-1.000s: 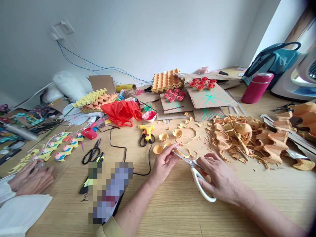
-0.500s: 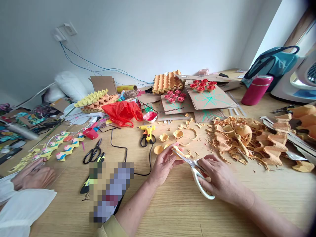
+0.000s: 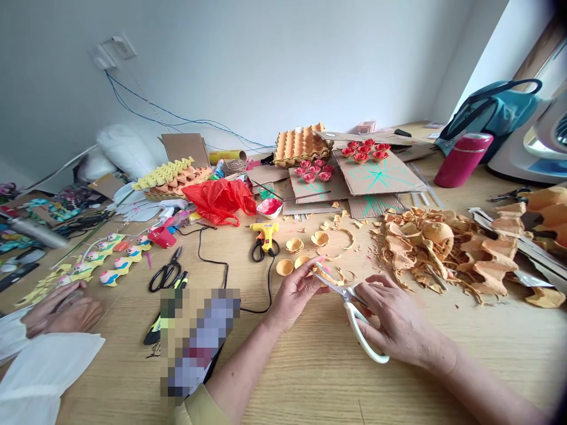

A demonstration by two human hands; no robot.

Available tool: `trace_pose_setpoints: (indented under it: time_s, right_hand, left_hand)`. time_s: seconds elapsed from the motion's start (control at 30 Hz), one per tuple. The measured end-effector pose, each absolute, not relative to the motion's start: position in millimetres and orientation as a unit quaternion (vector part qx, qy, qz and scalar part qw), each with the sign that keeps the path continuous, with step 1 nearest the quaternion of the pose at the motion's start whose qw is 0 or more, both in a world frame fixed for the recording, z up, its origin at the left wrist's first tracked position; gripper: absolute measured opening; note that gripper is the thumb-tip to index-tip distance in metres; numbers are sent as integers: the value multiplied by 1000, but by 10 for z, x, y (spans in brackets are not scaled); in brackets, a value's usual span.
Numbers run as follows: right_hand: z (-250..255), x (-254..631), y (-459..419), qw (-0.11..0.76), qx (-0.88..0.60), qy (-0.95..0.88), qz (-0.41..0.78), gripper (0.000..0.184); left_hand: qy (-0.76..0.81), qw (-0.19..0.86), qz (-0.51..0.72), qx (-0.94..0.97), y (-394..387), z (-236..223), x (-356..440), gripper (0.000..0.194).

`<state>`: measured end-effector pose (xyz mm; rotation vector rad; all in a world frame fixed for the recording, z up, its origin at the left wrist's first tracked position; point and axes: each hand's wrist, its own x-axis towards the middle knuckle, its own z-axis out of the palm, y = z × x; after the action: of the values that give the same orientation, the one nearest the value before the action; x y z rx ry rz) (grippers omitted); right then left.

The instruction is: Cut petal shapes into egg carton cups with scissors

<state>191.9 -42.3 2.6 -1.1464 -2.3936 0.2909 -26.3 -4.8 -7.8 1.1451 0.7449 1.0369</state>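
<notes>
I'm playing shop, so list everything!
Held scissors: one, white-handled, centre
Loose scissors: one, black, left
Glue gun: one, yellow, middle
Cups: several, orange, middle
Flowers: two groups, red, back
Egg trays: several, orange and yellow, back
Cardboard: several, brown, back
Plastic bag: one, red, left
Scraps: many, orange, right
Bottle: one, pink, right
Backpack: one, teal, right
Clutter: uncounted, mixed, left
Neighbour's hands: two, bare, left
Left hand: one, bare, centre
Right hand: one, bare, centre

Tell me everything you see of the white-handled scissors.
The white-handled scissors have slim silvery metal blades and plastic-looking handles. The right hand grips them above the wooden table, with one white loop showing below. The blades point left and away, at a small orange pulp piece held by the left hand. Whether they're parted is unclear.
</notes>
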Motion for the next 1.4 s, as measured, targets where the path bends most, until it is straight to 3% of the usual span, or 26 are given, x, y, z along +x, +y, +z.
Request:
trace_pose_setpoints:
  time_s: [0.37, 0.73, 1.07, 1.4]
  right_hand:
    - [-5, 1937, -432, 238, -416, -873, 85, 25]
    - [15, 1902, -377, 221, -455, -860, 65, 12]
    - [38, 1891, -378, 212, -476, -853, 44, 20]
    - [3, 1905, -398, 228, -433, -868, 82, 15]
  left_hand:
    - [341, 605, 493, 524, -38, -64, -295, 47]
    - [344, 514, 503, 603, 12, -173, -300, 47]
    - [338, 484, 511, 625, -8, -170, -269, 47]
    - [317, 466, 515, 646, 5, -212, -272, 48]
